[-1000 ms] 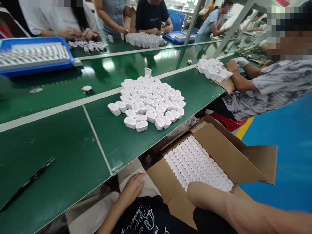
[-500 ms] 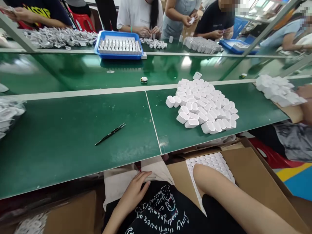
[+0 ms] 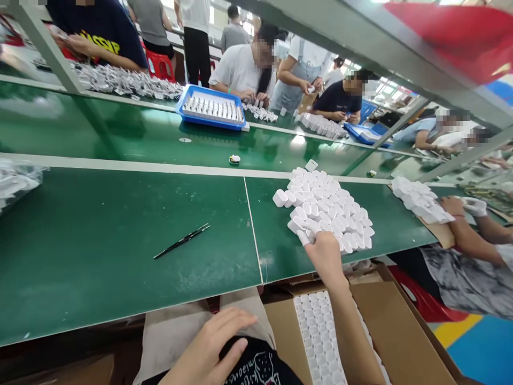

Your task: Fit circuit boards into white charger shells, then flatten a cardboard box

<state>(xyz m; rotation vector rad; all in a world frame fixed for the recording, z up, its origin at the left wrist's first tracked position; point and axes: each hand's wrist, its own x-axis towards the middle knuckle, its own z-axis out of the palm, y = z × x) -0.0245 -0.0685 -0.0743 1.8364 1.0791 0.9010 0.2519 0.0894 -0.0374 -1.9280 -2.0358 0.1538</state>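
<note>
My right hand (image 3: 325, 254) reaches to the near left edge of a heap of small white plastic housings (image 3: 334, 206) on the green table. White covers are on its thumb and finger. Thumb and finger look apart at the housings; against the white parts I cannot make out a firm grip. My left hand (image 3: 216, 342) is over my lap, fingers stretched and thumb apart, holding nothing. Black tweezers (image 3: 181, 241) lie on the table to the left of the heap. Below the right forearm, an open cardboard box (image 3: 401, 326) contains rows of white housings (image 3: 318, 331).
A small white-and-yellow part (image 3: 234, 159) lies beyond the pale strip. At the left edge sits a plastic bag of white parts (image 3: 18, 182). Across the table are a blue tray (image 3: 212, 126) and several co-workers. A co-worker's hands (image 3: 455, 206) are by another white pile at right.
My right hand has come up from beside the box to the heap of housings. The left hand has lifted slightly off my lap. The camera view has tilted.
</note>
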